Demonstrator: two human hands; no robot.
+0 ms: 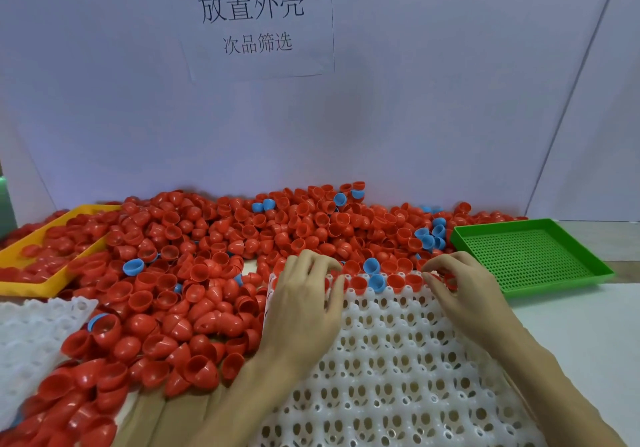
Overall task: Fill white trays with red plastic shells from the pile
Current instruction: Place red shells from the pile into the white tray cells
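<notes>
A big pile of red plastic shells (214,252) covers the table's left and middle, with a few blue shells (133,267) mixed in. A white tray (398,360) with round sockets lies in front of me. Its far row holds several red shells (396,282) and a blue one. My left hand (304,294) rests with spread fingers on the tray's far left corner, over shells there. My right hand (457,283) sits at the far right of that row, fingers curled around a red shell (450,282).
A yellow tray (20,287) with red shells stands at the left. A perforated green tray (530,256) lies at the right. A second white tray (31,335) sits at the near left. A white backboard with a paper sign (252,20) closes off the far side.
</notes>
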